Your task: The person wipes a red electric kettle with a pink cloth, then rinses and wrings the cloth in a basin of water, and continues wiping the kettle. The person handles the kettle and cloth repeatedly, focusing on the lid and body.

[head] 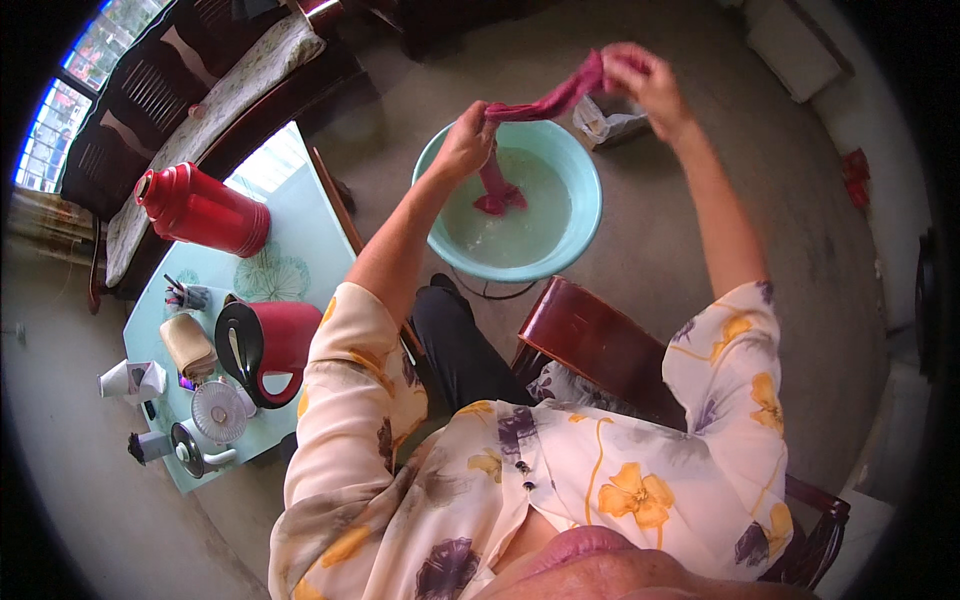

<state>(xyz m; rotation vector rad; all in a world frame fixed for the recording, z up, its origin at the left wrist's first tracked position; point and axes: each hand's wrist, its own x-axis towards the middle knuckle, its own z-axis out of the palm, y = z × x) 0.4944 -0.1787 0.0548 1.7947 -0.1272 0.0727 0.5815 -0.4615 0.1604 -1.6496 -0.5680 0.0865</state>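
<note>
A wet, dark pink cloth [541, 106] is stretched and twisted between my two hands. My left hand [471, 141] grips it over the rim of a turquoise basin [590, 195]. My right hand [641, 81] holds the other end, higher and farther right, beyond the basin's rim. Below my left hand, part of the cloth hangs into the basin, its end touching cloudy water [517, 232]. The basin stands in front of my dark-trousered leg.
Left, a glass-topped table [169, 281] bears a red thermos flask [206, 211], a red and black electric kettle [281, 345] and a small white fan [219, 412]. A lined waste bin [607, 124] stands behind the basin. A wooden chair arm [592, 337] is close by, and a wooden sofa [142, 90] stands back left.
</note>
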